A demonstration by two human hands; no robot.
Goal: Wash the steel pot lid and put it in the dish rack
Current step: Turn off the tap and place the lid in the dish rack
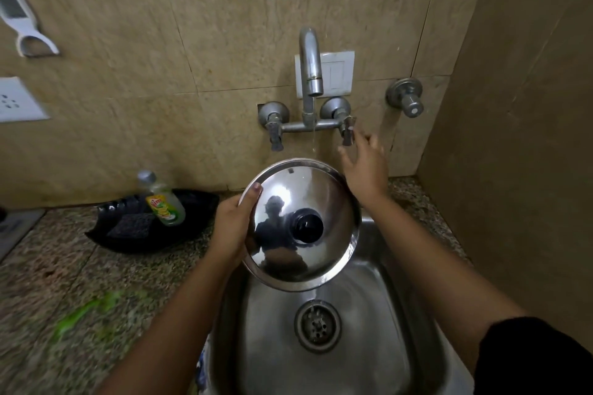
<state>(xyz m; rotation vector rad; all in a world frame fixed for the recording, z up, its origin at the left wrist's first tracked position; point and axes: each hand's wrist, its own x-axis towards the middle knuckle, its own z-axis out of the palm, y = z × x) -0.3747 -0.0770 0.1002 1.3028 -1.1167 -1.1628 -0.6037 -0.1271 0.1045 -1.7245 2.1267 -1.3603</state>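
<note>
A round steel pot lid (324, 189) with a black knob is held tilted over the steel sink (378, 314). My left hand (232, 228) grips the lid's left rim, thumb on top. My right hand (364, 167) is raised behind the lid's right edge, fingers spread, just below the right tap handle (347, 131). A thin stream of water falls from the faucet spout (311, 74) toward the lid's far rim. No dish rack is in view.
A dish soap bottle (163, 202) lies in a black tray (128, 234) with a dark scrub pad, left of the sink on the speckled counter. A green smear marks the counter at front left. A second valve (407, 99) juts from the wall at right.
</note>
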